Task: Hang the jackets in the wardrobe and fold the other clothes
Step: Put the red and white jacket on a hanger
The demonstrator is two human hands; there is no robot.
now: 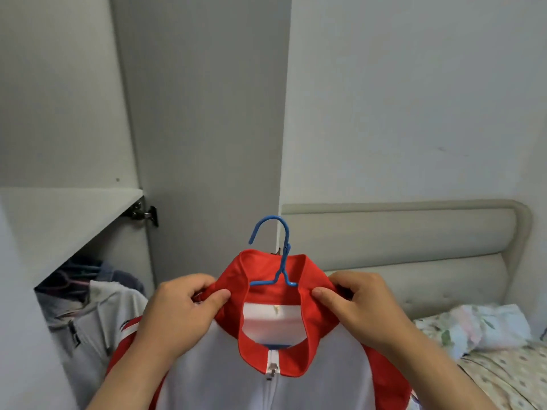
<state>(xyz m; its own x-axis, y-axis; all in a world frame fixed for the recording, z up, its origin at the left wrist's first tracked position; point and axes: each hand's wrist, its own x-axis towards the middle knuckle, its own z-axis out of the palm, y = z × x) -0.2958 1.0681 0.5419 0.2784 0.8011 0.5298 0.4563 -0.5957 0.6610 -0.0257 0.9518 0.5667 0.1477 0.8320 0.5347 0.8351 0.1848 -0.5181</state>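
Pinching the red collar (318, 297) of the hangered jacket (266, 386) just right of the wardrobe (74, 220), both hands, left (177, 309) and right (364, 303), hold it unhung; bed (503, 380) clothes (485, 327) seemingly await folding.

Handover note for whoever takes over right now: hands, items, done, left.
Left hand pinches the red-and-white jacket at the collar's left side; right hand pinches its right side.
The jacket, zipped, sits on the blue hanger before the open wardrobe; hook free.
Done: jacket on hanger; a grey garment hangs inside.
Left: hook it on the rail, not visible; fold the pale bundle on the bed, if clothes.
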